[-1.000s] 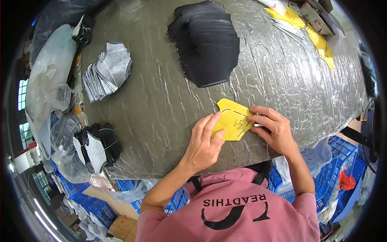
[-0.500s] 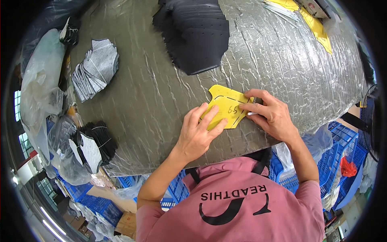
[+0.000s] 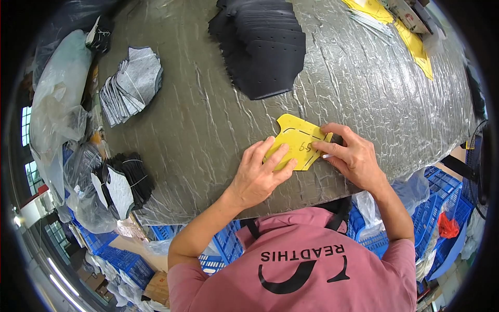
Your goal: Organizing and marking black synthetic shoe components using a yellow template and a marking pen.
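A yellow pattern template (image 3: 291, 136) with dashed slots along its edges and handwritten marks lies on the table. My left hand (image 3: 260, 171) rests flat over its left side, fingers spread and stretched out. At the right edge of the template, my right hand (image 3: 353, 156) is closed, with a slim white pen (image 3: 326, 156) between the fingers; only a short end of it shows. Fingertips of that hand also touch the template's edge. Whatever lies beneath the template is hidden. Beyond it sits a fanned stack of black, perforated cut pieces (image 3: 273, 62).
On the left are a tied bundle of grey pieces (image 3: 138, 78) and a bundle of black and white pieces (image 3: 132, 179). White sticks (image 3: 371, 23) and yellow sheets (image 3: 416, 49) lie far right. Wrinkled film covers the table (image 3: 182, 130). Blue crates (image 3: 439, 182) stand below its edge.
The whole view has shifted slightly, so the table and its contents appear a little farther right. Both hands keep nearly the same hold on the template; the pen end has barely moved.
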A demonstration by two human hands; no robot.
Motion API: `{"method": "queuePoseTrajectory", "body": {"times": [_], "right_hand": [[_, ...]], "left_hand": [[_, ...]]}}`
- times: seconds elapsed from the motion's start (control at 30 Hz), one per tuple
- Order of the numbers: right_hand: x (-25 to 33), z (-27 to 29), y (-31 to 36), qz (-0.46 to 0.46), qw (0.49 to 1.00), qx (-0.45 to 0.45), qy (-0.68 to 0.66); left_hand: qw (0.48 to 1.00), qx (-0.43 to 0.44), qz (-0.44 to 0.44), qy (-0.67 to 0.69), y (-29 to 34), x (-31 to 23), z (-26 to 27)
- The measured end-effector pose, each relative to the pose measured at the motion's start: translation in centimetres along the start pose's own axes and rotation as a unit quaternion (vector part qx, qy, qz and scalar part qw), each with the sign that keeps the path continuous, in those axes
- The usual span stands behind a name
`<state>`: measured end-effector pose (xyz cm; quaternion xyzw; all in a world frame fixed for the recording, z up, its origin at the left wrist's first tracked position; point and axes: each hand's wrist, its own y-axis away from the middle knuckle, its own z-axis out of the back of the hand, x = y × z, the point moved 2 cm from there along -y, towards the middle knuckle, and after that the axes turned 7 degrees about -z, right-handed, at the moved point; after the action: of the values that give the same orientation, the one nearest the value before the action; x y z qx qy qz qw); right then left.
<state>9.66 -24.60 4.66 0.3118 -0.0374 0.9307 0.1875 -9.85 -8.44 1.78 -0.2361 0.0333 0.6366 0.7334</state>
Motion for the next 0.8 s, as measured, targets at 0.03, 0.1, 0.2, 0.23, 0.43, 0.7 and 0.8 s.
{"method": "queuePoseTrajectory", "body": {"times": [0.03,0.1,0.2,0.23,0.43,0.7,0.8], "right_hand": [[0.1,0.0,0.0,0.001,1.000,0.000,0.000],[0.4,0.1,0.0,0.002,1.000,-0.013,0.010],[0.8,0.2,0.0,-0.002,1.000,-0.015,0.020],[0.8,0.1,0.0,0.000,1.000,-0.015,0.020],[1.0,0.0,-0.3,-0.007,1.000,-0.004,0.012],[0.8,-0.1,-0.3,-0.016,1.000,0.008,0.023],[0.8,0.2,-0.7,-0.030,0.999,0.030,-0.002]], "left_hand": [[1.000,0.005,-0.015,0.006,-0.1,0.3,0.1],[0.999,0.009,-0.029,0.011,-0.2,1.1,0.4],[0.998,0.019,-0.051,0.019,-0.3,1.5,0.7],[0.999,0.023,-0.045,0.006,-0.5,1.2,0.9],[0.998,0.036,-0.003,-0.052,-1.6,-3.1,0.2],[0.990,-0.005,0.074,-0.117,-2.2,-4.1,-0.5],[0.988,-0.006,0.070,-0.135,-2.0,-4.0,-0.6]]}}
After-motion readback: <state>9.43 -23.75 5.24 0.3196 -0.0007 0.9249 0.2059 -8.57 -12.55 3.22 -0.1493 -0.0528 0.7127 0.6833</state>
